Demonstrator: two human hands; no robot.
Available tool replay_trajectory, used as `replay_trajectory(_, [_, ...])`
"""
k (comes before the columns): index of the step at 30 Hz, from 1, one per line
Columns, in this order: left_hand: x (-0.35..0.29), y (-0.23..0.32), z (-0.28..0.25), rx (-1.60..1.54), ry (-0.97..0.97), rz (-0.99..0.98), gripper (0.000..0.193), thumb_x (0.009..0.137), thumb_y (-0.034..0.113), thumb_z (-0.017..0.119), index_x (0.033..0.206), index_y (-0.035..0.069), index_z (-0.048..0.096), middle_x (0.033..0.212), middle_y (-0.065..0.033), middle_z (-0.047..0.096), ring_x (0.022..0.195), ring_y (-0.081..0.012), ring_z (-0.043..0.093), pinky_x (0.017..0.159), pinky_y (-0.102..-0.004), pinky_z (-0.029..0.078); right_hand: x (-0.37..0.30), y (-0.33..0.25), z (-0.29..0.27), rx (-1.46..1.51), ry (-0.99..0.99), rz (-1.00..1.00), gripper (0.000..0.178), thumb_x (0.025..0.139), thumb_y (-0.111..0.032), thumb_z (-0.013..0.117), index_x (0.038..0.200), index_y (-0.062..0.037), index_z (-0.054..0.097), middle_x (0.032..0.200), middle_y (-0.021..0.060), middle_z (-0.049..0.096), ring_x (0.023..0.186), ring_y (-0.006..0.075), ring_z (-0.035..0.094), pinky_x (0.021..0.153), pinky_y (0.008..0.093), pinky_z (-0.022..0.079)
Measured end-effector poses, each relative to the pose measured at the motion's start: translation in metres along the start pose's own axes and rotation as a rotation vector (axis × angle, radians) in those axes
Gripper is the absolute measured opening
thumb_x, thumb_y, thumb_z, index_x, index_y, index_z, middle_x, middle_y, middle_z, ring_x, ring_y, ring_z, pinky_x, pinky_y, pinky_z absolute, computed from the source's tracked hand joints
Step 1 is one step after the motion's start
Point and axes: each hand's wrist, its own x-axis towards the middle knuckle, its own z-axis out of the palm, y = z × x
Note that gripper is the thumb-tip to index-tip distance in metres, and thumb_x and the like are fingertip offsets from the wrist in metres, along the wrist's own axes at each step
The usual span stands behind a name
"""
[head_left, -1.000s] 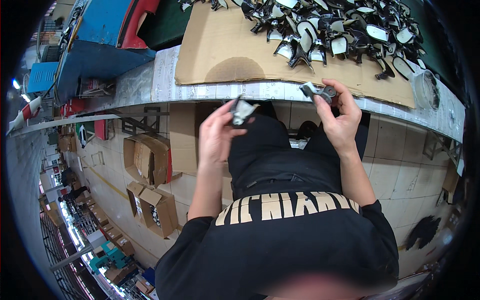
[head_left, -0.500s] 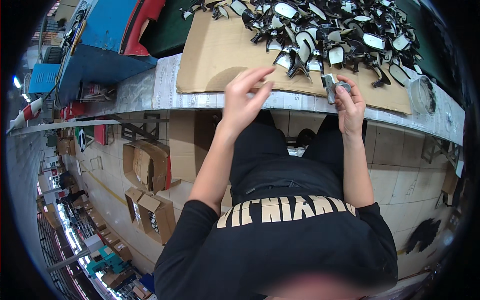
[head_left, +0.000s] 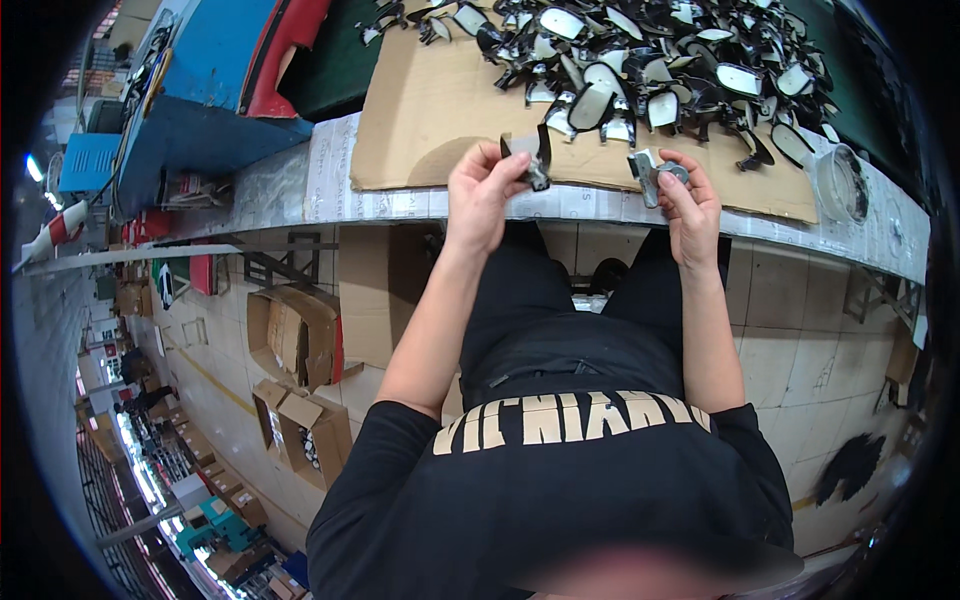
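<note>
My left hand (head_left: pixel 481 197) pinches a glossy black curved piece (head_left: pixel 540 160) with a pale inside, thumb and fingers closed on its left side, just above the table's near edge. In my right hand (head_left: pixel 692 213) is a small grey metal tool (head_left: pixel 649 184) with a round disc, held between thumb and fingers. The two hands are apart, the tool to the right of the black piece. Beyond them lies a heap of similar black pieces with pale ovals (head_left: pixel 660 70) on a cardboard sheet (head_left: pixel 420 110). My fingers partly cover both held things.
A clear round tub (head_left: pixel 842 185) stands on the table at right. A blue machine housing (head_left: pixel 200 120) with a red part (head_left: pixel 285 60) rises at left. Below the table edge, open cardboard boxes (head_left: pixel 300 430) stand on the tiled floor at left.
My left hand, empty with fingers apart before, now grips a black curved piece. My right hand, still holding the metal tool, has shifted slightly left.
</note>
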Motion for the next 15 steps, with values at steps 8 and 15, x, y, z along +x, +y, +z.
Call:
replay_trajectory(8, [-0.066, 0.011, 0.034, -0.317, 0.124, -0.250, 0.021, 0.102, 0.017, 0.056, 0.118, 0.003, 0.055, 0.108, -0.0133, 0.069, 0.095, -0.0279, 0.073, 0.068, -0.0306, 0.063, -0.045, -0.027, 0.057, -0.047, -0.177, -0.018, 0.034, 0.091, -0.002, 0.067, 0.123, -0.0012, 0.058, 0.102, 0.0021, 0.063, 0.090, 0.0063, 0.059, 0.078, 0.0202, 0.048])
replay_trajectory(15, [-0.085, 0.014, 0.033, -0.204, 0.050, -0.251, 0.040, 0.101, 0.009, 0.054, 0.140, -0.001, 0.050, 0.124, -0.0167, 0.065, 0.110, -0.0286, 0.068, 0.090, -0.0359, 0.060, -0.057, -0.025, 0.072, -0.421, -0.173, -0.260, 0.036, 0.084, 0.003, 0.072, 0.118, -0.0024, 0.063, 0.102, 0.0053, 0.067, 0.089, 0.0106, 0.064, 0.079, 0.0252, 0.051])
